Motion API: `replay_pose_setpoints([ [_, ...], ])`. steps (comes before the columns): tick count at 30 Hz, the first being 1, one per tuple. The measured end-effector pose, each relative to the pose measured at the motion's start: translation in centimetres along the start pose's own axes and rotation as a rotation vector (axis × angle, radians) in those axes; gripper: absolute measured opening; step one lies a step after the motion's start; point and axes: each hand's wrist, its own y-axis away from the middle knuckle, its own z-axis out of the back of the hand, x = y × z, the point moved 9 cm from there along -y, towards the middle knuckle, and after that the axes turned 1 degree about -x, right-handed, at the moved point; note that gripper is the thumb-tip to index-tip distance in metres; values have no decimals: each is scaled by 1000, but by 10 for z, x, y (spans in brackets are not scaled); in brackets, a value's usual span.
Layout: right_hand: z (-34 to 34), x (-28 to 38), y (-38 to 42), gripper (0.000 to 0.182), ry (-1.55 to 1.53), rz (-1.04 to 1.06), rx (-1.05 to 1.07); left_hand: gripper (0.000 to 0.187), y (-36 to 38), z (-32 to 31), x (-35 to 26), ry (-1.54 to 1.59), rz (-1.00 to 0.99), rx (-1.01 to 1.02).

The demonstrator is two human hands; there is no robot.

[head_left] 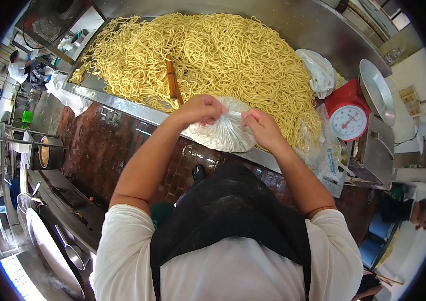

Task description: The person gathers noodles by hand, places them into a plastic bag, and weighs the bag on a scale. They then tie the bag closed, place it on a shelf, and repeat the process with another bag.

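A clear plastic bag (223,134) with pale contents sits at the front edge of the metal table, its top gathered into pleats. My left hand (203,110) pinches the gathered neck from the left, fingers curled. From the right, my right hand (263,128) grips the same neck between thumb and fingers. Behind the bag spreads a large heap of yellow noodles (223,55). Wooden sticks (173,83) lean in the noodles just beyond my left hand.
To the right stand a red dial scale (347,113) with a metal pan (376,93) and loose plastic bags (326,155). A white bag (316,72) lies beside the noodles. At lower left are a large wok (52,256) and a saucepan (74,256). Another person (18,67) is at far left.
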Motion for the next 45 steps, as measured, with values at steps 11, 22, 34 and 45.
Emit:
replay_pose_setpoints([
  [11,-26,9,-17,36,347,154,111,27,-18,-41,-58,-1363,-227,-91],
  [22,-32,-13,-66,37,278,-58,-120,23,33,-4,-13,-583,-675,-598],
  [34,-62,-36,-58,20,-405,-488,323,46,44,-7,-28,-813,-694,-520],
  [45,-75,-37,-51,21,-333,-346,349,14,35,-10,-26,-993,-565,-500],
])
